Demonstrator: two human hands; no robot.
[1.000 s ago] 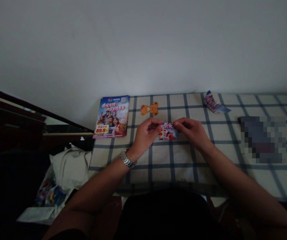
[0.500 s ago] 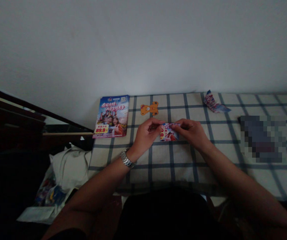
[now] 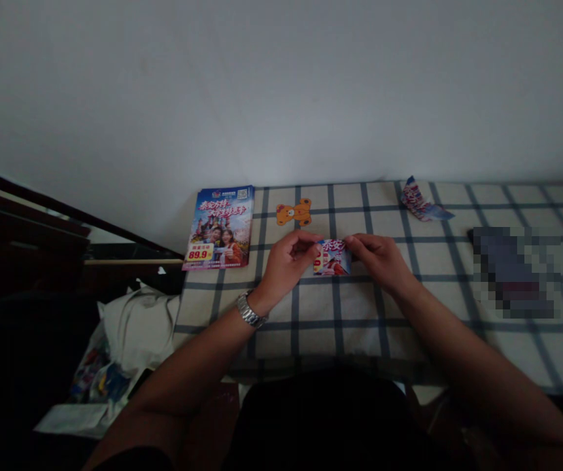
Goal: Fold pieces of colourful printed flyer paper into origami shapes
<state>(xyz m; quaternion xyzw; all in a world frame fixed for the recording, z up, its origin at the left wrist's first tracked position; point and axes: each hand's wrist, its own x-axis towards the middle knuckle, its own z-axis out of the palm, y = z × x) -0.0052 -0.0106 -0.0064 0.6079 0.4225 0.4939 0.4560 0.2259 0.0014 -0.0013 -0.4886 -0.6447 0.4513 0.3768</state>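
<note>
Between my two hands is a small folded flyer [image 3: 333, 258], printed in blue, red and white with a yellow patch. My left hand [image 3: 291, 260], with a metal watch on the wrist, pinches its left edge. At the flyer's upper right corner, the thumb and fingers of my right hand [image 3: 376, 258] are closed on it. A stack of matching flyers [image 3: 220, 226] lies flat at the table's left end. Beyond my hands a flat brown bear shape [image 3: 293, 212] shows on the checked cloth [image 3: 281, 340].
A creased, folded flyer [image 3: 423, 201] stands near the wall at the back right. Further right lies a dark, pixelated object [image 3: 511, 271]. White bags [image 3: 136, 320] sit below the table's left end, beside a dark wooden frame [image 3: 26, 242].
My right thumb has shifted from the flyer's top middle to its upper right corner, so more of the printed lettering shows. My left hand has hardly moved.
</note>
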